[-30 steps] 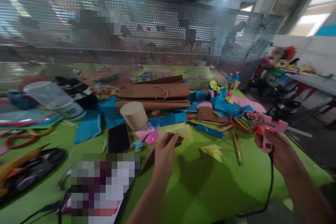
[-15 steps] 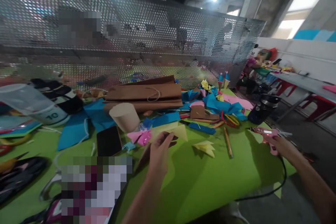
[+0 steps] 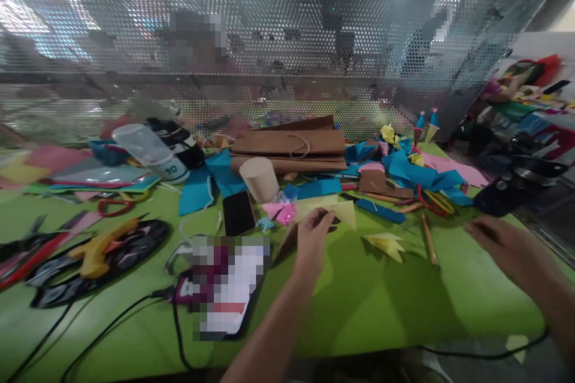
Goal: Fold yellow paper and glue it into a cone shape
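L hand point(image 3: 313, 234) pinched, hold on brown card point(image 3: 286, 244) unclear; R hand point(image 3: 504, 246) blurred, can't tell grip, nr pencil point(image 3: 430, 240).

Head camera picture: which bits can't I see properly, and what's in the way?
All in the head view:
Left hand: its curled fingers hide whatever they may pinch.
Brown piece: one end is hidden by that hand's wrist.
Right hand: blurred, so I can't tell whether it holds anything.
Phone-like thing: pixel blocks cover its face.
Perforated screen: its metal breaks up the shapes behind.
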`<state>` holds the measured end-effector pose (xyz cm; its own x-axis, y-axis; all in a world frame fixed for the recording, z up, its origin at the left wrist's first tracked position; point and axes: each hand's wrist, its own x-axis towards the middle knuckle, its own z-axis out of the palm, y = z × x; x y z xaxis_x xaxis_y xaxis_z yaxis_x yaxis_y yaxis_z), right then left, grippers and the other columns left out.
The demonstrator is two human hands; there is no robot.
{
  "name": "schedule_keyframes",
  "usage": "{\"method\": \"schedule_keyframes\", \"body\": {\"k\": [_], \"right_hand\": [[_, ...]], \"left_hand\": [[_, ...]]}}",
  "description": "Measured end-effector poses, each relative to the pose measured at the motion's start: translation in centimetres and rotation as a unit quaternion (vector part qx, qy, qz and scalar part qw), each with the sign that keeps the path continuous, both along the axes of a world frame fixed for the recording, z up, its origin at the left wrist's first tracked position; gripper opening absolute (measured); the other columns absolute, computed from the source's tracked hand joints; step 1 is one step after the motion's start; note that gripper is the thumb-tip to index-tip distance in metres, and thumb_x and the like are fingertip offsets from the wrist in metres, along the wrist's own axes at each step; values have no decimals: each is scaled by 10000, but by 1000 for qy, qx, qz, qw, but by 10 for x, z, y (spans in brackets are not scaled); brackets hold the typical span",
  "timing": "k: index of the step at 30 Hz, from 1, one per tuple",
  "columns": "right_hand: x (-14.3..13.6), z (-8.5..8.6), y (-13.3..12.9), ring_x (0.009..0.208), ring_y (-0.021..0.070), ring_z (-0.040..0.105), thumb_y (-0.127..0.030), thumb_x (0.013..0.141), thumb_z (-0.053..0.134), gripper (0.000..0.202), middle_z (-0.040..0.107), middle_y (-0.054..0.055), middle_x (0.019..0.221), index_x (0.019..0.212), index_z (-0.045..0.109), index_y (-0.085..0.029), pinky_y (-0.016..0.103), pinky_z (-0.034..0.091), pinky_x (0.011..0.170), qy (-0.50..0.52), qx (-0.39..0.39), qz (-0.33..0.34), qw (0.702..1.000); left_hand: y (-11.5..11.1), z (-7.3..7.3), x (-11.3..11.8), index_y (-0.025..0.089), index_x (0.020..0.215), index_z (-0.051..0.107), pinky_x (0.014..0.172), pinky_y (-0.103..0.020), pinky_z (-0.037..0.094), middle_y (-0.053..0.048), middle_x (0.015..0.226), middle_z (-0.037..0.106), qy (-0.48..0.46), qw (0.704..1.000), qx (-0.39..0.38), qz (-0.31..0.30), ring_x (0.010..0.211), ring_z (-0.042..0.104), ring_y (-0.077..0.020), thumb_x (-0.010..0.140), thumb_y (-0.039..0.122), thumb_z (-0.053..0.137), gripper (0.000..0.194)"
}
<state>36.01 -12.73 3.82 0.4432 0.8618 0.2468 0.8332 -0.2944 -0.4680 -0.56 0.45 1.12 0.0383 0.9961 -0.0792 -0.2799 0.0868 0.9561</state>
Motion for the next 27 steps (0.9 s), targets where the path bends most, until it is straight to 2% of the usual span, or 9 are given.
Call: {"method": "schedule_keyframes", "body": {"k": [1, 3, 7, 12, 15, 19, 23, 25, 27], "right_hand": [[-19, -5, 12, 816, 331, 678, -552, 902, 620, 329, 778, 135, 936, 935, 751, -252, 406, 422, 716, 18, -25, 76, 997], [-56, -16, 36, 878, 296, 700, -527, 953, 560, 326, 779, 82, 996, 993, 750, -265, 377, 468, 773, 44, -45, 153, 986], [-101, -37, 69, 944, 270, 704, -409, 928, 606, 245, 764, 65, 1085, 1055, 763, -271, 358, 501, 817, 58, -65, 202, 976], [-112, -50, 64, 987, 265, 676, -267, 748, 786, 337, 720, 57, 1140, 1081, 737, -262, 349, 488, 813, 73, -83, 214, 971], [-116, -52, 59, 885, 235, 647, -235, 714, 777, 262, 699, 37, 1016, 968, 715, -245, 337, 462, 758, 96, -82, 219, 967], [-119, -52, 61, 728, 207, 590, -323, 747, 748, 146, 662, 7, 797, 805, 650, -231, 317, 421, 662, 143, -67, 220, 963], [-119, -43, 64, 717, 196, 605, -511, 840, 696, 290, 667, 4, 764, 812, 653, -226, 311, 461, 666, 211, -33, 236, 948], [-121, -36, 64, 728, 188, 607, -552, 821, 743, 341, 658, 4, 781, 858, 667, -221, 296, 474, 660, 291, -2, 219, 931], [-128, -31, 65, 755, 185, 612, -543, 771, 823, 375, 665, 11, 832, 898, 683, -219, 282, 485, 660, 393, 29, 188, 899]], "left_hand": [[0, 0, 0, 156, 740, 702, 683, -266, 530, -30, 746, 712, 0, 1000, 1, -1, 726, 679, -158, 725, 384, 786, 243], [0, 0, -1, 157, 749, 707, 681, -265, 528, -34, 752, 716, 3, 1000, 2, -2, 737, 684, -164, 725, 393, 789, 251], [1, -1, -3, 162, 755, 710, 679, -265, 525, -35, 754, 721, 2, 1000, 1, 7, 757, 692, -177, 703, 410, 816, 274], [0, -1, -2, 160, 767, 719, 688, -269, 522, -35, 756, 722, -1, 1000, -2, -11, 753, 692, -177, 714, 407, 809, 269], [-3, 1, -1, 162, 750, 708, 689, -266, 514, -31, 746, 716, 1, 1000, -7, -13, 748, 682, -170, 722, 390, 801, 248], [-3, 2, 1, 167, 729, 693, 704, -267, 512, -22, 735, 699, -5, 1000, -14, -12, 745, 675, -160, 731, 368, 787, 221], [-2, -2, 3, 169, 700, 667, 700, -263, 502, -14, 699, 680, -10, 1000, -15, -14, 725, 664, -157, 726, 365, 789, 232], [-3, -5, 5, 167, 716, 676, 694, -259, 497, -19, 710, 687, -5, 1000, -10, -20, 726, 662, -156, 743, 360, 774, 218], [-4, -6, 7, 165, 730, 688, 682, -255, 493, -24, 722, 694, 4, 999, -2, -32, 726, 659, -155, 762, 349, 752, 198]]}}
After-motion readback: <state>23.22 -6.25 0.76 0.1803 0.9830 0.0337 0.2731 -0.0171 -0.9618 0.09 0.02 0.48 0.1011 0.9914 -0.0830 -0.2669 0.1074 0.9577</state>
